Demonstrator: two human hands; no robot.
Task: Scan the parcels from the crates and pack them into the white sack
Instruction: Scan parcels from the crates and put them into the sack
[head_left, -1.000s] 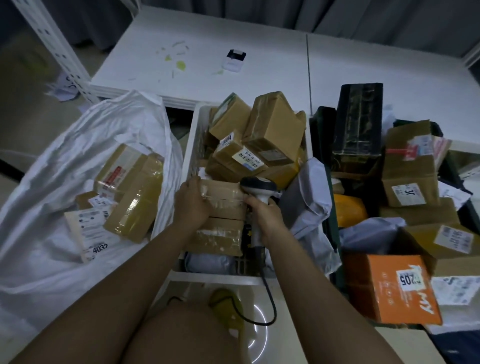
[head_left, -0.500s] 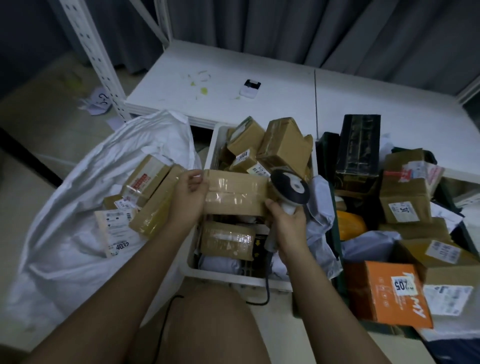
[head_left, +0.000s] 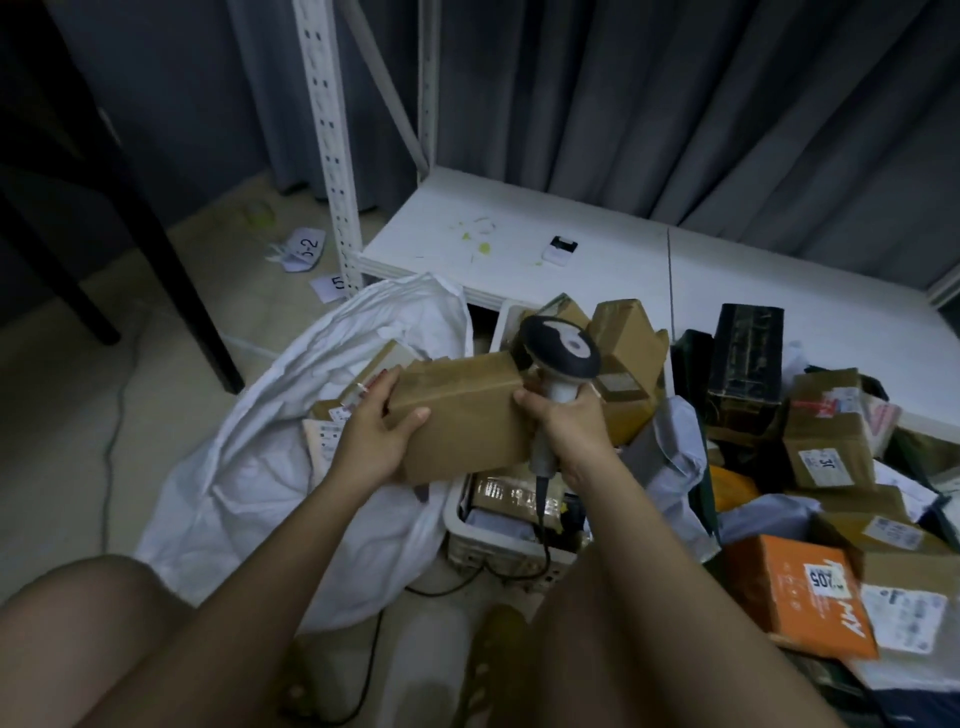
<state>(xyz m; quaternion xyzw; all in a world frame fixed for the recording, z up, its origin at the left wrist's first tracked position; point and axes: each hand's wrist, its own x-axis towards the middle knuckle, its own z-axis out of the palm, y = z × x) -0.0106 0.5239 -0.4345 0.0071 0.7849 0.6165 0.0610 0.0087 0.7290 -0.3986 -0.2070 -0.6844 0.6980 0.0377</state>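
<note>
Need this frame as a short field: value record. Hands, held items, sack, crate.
left hand: grips the left end of the cardboard box
right hand: holds the barcode scanner by its handle, thumb on the box's right end
box: lifted between the hands, no label visible on the sides shown
white sack: open, parcels inside
white crate: parcels inside
orange box: at right, labelled

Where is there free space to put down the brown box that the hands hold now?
Free: the white shelf board around the small device, and the white sack left of its parcels. Crowded: the white crate and the pile around the orange box, both heaped.
</note>
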